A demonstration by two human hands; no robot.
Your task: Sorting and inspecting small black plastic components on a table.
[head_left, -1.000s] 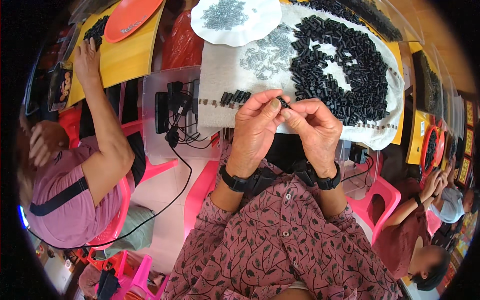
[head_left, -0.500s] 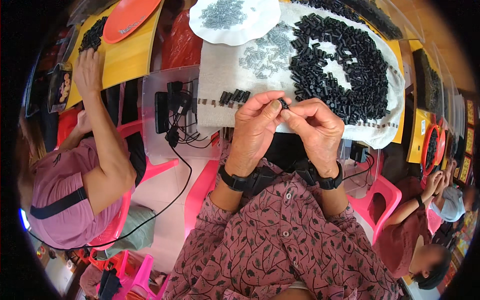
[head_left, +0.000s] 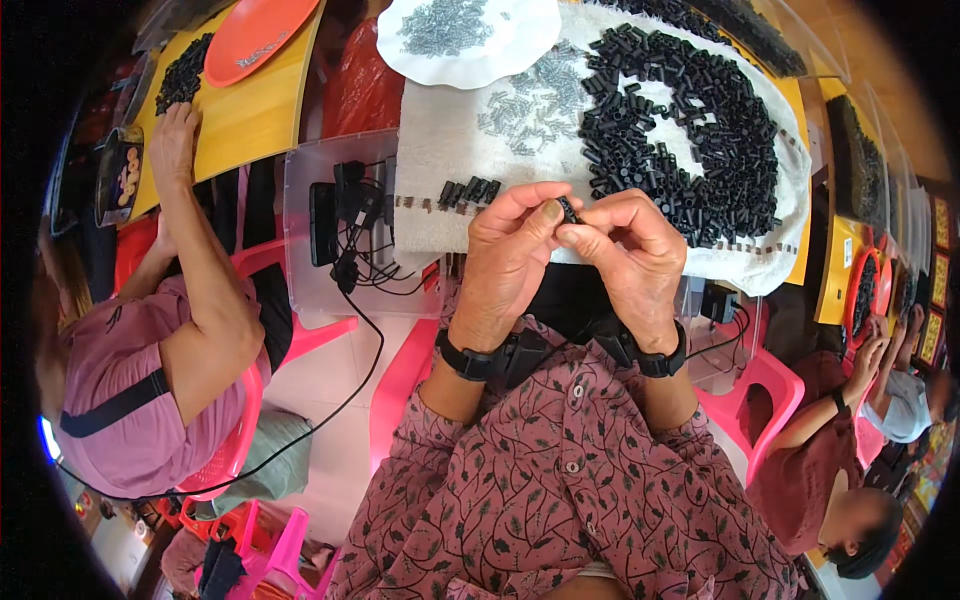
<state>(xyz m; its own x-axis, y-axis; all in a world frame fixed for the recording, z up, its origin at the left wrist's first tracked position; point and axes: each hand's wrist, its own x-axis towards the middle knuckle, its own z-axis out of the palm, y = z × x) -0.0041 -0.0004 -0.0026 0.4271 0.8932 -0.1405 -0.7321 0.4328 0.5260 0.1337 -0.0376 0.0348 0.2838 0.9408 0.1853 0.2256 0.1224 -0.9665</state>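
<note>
My left hand (head_left: 508,255) pinches a small black cylindrical part (head_left: 568,210) between thumb and forefinger, above the near edge of a pale cloth (head_left: 435,140). Close against the same part, the thumb and forefinger of my right hand (head_left: 640,260) are pressed together. Whatever those right fingers grip is too small to make out. Beyond my right hand spreads a large heap of similar black parts (head_left: 735,150). A scatter of small greyish pieces (head_left: 525,110) lies to its left. Several black parts (head_left: 470,191) sit in a short row near my left hand.
A white scalloped plate (head_left: 400,66) with more greyish pieces stands at the far side. Left of the table, a clear plastic bin (head_left: 300,255) holds cables. A co-worker (head_left: 165,370) sits at the left by a yellow table (head_left: 250,120); others sit at the right.
The black part between my fingers has tilted slightly, and my right thumb has shifted a little to the left. At the left, the co-worker's hand has moved slightly nearer.
</note>
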